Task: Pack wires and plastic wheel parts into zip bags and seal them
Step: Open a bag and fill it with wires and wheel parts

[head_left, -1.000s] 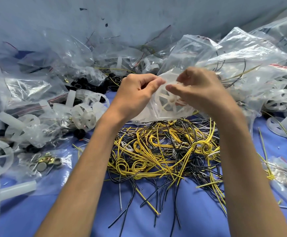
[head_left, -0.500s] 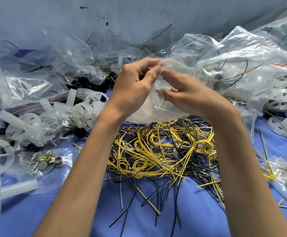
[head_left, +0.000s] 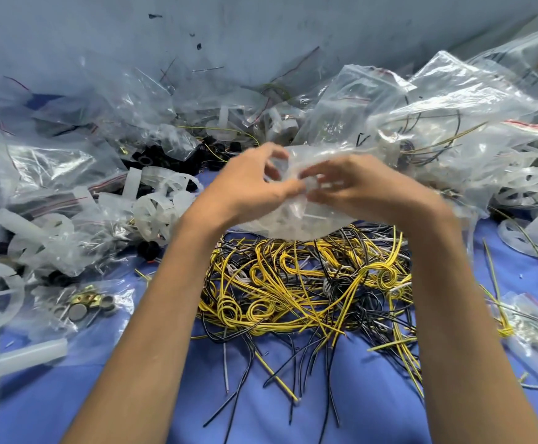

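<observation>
Head view. "Why is the zip bag (head_left: pixel 293 224) lifted above the wires (head_left: pixel 293 283)?"

"Likely to seal its mouth; a pale wheel part (head_left: pixel 311 216) seems inside, blurred. Left hand (head_left: pixel 255 187) and right hand (head_left: pixel 357 184), fingers curled, pinch its top close together, over the blue tabletop (head_left: pixel 293 418)'s middle."
</observation>
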